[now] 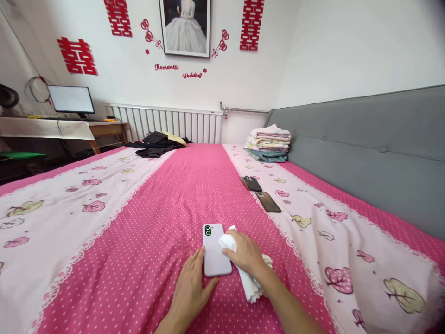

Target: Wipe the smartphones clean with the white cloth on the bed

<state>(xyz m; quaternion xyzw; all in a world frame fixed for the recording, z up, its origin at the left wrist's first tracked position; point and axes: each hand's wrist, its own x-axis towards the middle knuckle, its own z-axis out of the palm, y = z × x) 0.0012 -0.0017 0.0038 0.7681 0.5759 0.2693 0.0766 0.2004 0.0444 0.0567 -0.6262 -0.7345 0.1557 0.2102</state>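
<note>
A pale lilac phone [212,250] lies face down on the pink dotted bedsheet [146,241], its camera end pointing away from me. My left hand [190,287] lies flat and open against the phone's left and near edge, fingers stretched out. My right hand [246,254] is closed on a crumpled white cloth [251,282] and presses a wad of it against the phone's right side. The cloth's loose end trails out below my wrist.
Two dark phones [252,183] [268,202] lie farther up the bed on the right. A stack of folded laundry [268,143] sits by the grey headboard [375,153]. Dark clothes [157,144] lie at the bed's far end before a radiator. A desk with a monitor [71,99] stands far left.
</note>
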